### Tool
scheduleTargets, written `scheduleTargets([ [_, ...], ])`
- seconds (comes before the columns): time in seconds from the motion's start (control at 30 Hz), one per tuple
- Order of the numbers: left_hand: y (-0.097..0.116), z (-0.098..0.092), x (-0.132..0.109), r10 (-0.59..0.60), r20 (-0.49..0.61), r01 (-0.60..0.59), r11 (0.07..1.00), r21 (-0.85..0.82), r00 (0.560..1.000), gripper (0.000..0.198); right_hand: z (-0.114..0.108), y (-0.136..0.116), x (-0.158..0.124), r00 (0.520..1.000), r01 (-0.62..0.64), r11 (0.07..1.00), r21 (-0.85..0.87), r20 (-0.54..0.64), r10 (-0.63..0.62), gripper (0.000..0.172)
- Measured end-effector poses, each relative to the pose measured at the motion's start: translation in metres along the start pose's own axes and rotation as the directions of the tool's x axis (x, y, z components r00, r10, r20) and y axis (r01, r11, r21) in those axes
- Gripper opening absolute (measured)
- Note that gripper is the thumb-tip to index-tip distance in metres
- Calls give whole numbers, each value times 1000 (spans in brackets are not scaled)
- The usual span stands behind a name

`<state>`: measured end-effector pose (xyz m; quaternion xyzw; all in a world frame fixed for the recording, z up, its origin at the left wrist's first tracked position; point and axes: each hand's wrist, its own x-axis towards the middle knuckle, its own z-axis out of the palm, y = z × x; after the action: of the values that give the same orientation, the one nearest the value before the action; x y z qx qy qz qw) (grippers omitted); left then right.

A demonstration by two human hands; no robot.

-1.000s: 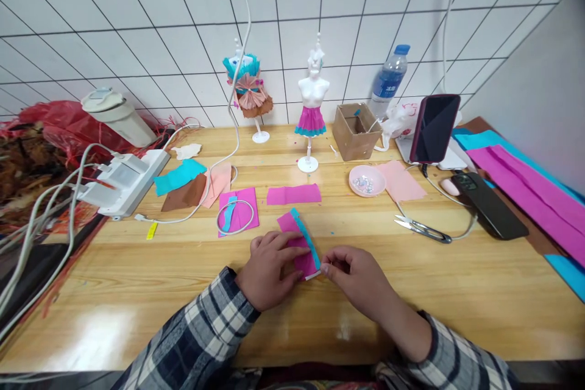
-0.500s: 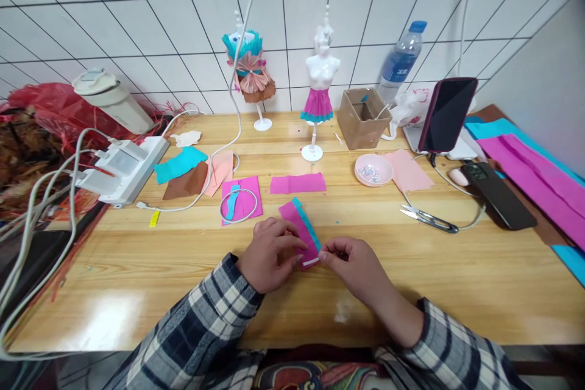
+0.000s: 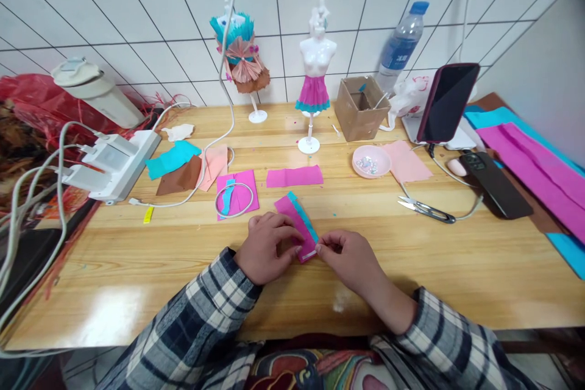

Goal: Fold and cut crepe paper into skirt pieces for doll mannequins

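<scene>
A magenta crepe paper strip [image 3: 289, 209] with a blue edge lies at a slant on the table. My left hand [image 3: 270, 248] holds it down, with bent fingers and thumb on its lower part. Across the near end runs a narrow white strip, probably tape [image 3: 309, 255]. The thumb and forefinger of my right hand [image 3: 351, 259] are pinched at the right end of that white strip, by the paper's corner. Beyond my hands lies a plain magenta strip [image 3: 295, 177]. A folded magenta piece [image 3: 249, 202] with a blue scrap and a cable loop is at left.
At the back stand a dress form [image 3: 314, 94] in a magenta skirt, another decorated form [image 3: 244, 64], and a cardboard box [image 3: 359, 119]. Scissors [image 3: 427, 210], a pink bowl [image 3: 381, 163] and phones [image 3: 496, 186] are at right. A power strip [image 3: 121, 173] with cables occupies the left.
The view has tilted and shifted slightly. Both hands keep nearly the same place on the paper and white strip.
</scene>
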<state>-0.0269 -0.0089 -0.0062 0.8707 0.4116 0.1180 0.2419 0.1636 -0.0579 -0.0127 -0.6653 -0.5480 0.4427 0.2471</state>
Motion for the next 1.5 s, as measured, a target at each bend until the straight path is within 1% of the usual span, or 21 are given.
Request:
scheduleTargets([
  [0.07,0,0,0,-6,4,6,1000,9,1000,17,1,0,0,1000,3,1000,5,-13,-3,21],
  [0.17,0,1,0,-5,7,5,1000,8,1000,18,1,-1,0,1000,4,1000,19,1,-4,21],
  [0.27,0,1,0,1,10,-1,1000,13,1000,19,1,-2,0,1000,9,1000,-18,9,-9,21],
  [0.47,0,1,0,1,19,-1,1000,17,1000,20,4,1,0,999,32,996,-88,-15,-33,21],
  [0.67,0,5,1,-8,16,7,999,35,1000,29,4,2,-1,997,72,990,-122,-27,-76,20],
  [0.77,0,6,2,-15,17,14,998,55,1000,30,4,1,-1,996,75,988,-132,-44,-82,18],
  [0.93,1,5,3,-8,26,6,997,79,1000,30,6,3,-2,992,73,988,-136,-90,-85,11],
  [1.03,1,5,3,-7,33,4,996,89,999,29,7,4,-3,986,101,977,-189,-115,-124,11],
  [1.13,3,6,1,-13,17,11,995,96,1000,29,8,4,-4,980,123,962,-243,-126,-157,12],
  [1.23,4,6,0,-9,-1,9,995,95,1000,28,6,3,-6,971,163,941,-297,-119,-206,8],
  [1.37,5,6,-1,26,-6,-25,997,76,1000,26,1,2,-7,961,222,901,-374,-72,-267,6],
  [1.5,5,8,-1,71,-2,-71,997,42,997,21,-4,3,-8,971,208,916,-345,-41,-236,11],
])
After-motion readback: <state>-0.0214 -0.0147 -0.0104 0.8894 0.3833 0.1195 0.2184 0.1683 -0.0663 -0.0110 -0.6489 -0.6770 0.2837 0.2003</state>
